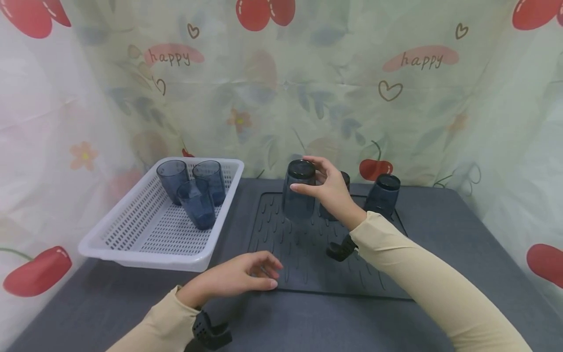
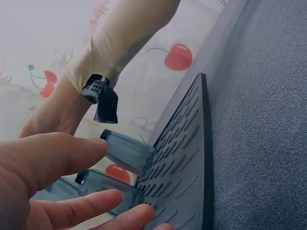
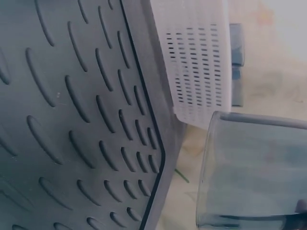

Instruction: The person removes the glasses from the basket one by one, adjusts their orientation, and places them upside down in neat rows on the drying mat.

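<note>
My right hand grips a blue-tinted drinking glass near its base, which faces up. In the right wrist view the mouth of this glass hangs apart from the ribbed drying mat. Another upside-down glass stands on the mat, partly hidden behind my right hand. A further upside-down glass is at the mat's right side, its lower part hidden by the sleeve. My left hand, fingers loosely bent and holding nothing, hovers by the mat's front left corner.
A white perforated plastic basket sits on the left of the grey cloth-covered table. Inside it stand three blue glasses, mouths up. A patterned curtain closes off the back and both sides.
</note>
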Demonstrator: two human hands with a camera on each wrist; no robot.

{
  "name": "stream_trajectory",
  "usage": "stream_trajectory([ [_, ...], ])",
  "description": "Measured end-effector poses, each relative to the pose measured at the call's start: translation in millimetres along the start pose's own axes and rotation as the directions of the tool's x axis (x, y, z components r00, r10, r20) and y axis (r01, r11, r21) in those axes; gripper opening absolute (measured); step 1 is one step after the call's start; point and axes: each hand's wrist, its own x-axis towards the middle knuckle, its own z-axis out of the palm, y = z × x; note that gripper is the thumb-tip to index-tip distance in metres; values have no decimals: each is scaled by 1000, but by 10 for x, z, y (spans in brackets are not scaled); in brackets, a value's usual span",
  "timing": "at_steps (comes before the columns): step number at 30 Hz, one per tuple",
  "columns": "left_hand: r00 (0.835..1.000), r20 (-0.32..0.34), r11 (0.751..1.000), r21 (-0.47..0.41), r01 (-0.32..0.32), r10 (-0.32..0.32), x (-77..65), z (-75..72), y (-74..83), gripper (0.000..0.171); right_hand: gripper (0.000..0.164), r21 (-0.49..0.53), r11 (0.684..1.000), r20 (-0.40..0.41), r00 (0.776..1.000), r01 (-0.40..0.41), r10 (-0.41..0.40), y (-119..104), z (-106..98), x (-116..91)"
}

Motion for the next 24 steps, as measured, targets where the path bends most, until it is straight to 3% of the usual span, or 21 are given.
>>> stream_trajectory([
  [10, 1000, 5, 1000, -2, -6, 6, 6, -11, -8, 38, 71, 19, 1000, -32, 999, 8, -7, 123, 90, 170],
  [24, 1000, 18, 1000, -16, -19, 19, 14, -21, -30, 38, 75, 31, 999, -102, 995, 15, -12, 472, 215, 285],
])
